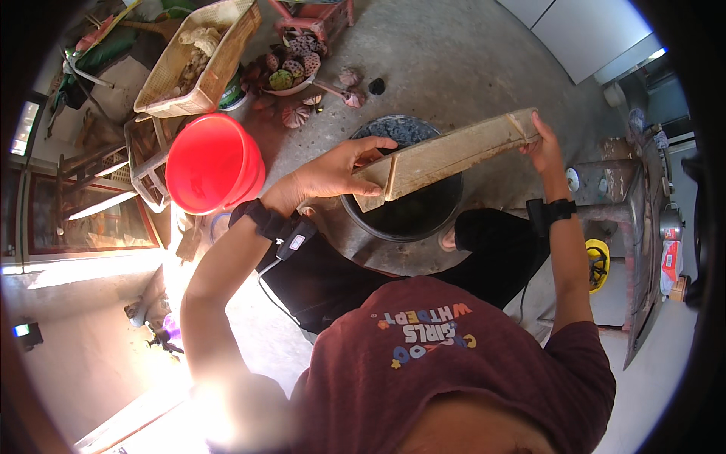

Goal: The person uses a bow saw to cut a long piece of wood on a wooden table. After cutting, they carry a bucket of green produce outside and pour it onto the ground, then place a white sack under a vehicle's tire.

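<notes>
A long, pale wooden board with a narrow strip across each end is held at a slant over a round black tub between my feet. My left hand grips its near-left end, thumb and fingers on opposite edges. My right hand is closed around the far-right end, which sits higher in the picture. Dark liquid or dark contents show inside the tub, but the board covers part of the opening. Left of the tub, a red plastic bucket stands close to my left forearm.
Lotus seed pods fill a bowl beyond the tub, and several loose pods lie on the concrete floor. A yellowish plastic basket rests at the upper left above a wooden stool. A yellow helmet is at the right.
</notes>
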A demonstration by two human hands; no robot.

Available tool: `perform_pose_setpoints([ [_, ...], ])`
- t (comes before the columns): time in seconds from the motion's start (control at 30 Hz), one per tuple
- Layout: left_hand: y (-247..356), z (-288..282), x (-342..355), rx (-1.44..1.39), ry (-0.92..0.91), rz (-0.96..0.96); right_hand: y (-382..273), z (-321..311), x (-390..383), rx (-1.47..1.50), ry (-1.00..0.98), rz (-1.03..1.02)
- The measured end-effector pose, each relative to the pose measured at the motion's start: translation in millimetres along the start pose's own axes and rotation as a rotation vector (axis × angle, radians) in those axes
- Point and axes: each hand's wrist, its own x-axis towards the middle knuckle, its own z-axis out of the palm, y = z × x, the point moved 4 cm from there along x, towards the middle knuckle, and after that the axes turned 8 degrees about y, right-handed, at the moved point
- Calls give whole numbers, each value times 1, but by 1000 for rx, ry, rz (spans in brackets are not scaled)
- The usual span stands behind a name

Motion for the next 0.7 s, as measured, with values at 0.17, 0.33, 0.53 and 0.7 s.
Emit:
perform_pose_setpoints([
  [0.17, -2, -4, 1, -21, -2, -22, 5, 2, -1, 5, 39, 24],
  [0.33, -6, -7, 3, -75, 35, 9, 2, 7, -2, -41, 18, 16],
  [0.53, -6, -11, 10, -186, 86, -22, 3, 1, 0, -83, 45, 19],
  [0.7, -6, -10, 14, -188, 90, -53, 7, -6, 7, -66, 59, 81],
])
